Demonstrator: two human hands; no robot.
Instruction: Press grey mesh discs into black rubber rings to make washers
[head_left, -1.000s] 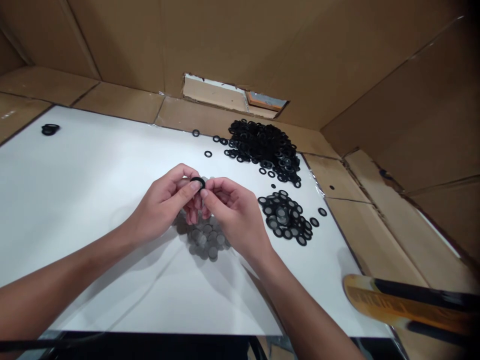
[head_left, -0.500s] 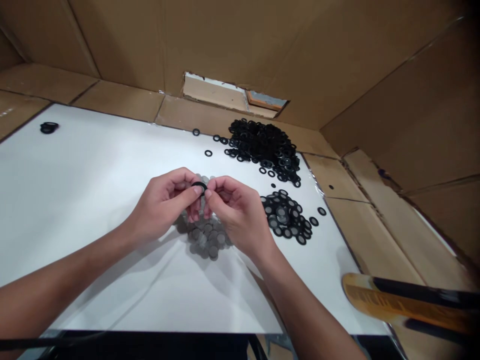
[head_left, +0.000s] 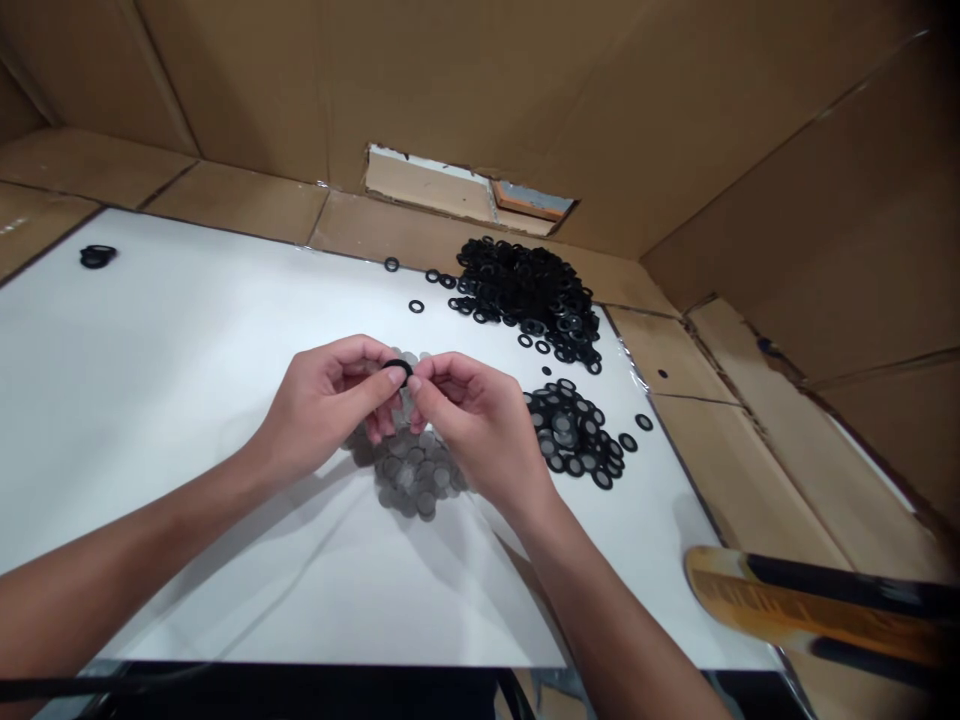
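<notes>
Between thumb and fingers, my left hand grips a black rubber ring. My right hand is closed in a pinch at the ring's right edge; its thumb and fingertips touch the ring there. Whether a grey disc sits inside the ring is hidden by the fingers. Below both hands lies a heap of small grey mesh-like discs on the white tabletop. To the right of my right hand is a pile of black rings with grey discs in them.
A large heap of plain black rings lies at the back right, with a few loose rings beside it. A small black cluster sits at the far left. Cardboard walls enclose the table. A yellow-and-black object juts in at the lower right.
My left hand has shifted very slightly left and the ring has tilted a little between the fingers. The piles look the same.
</notes>
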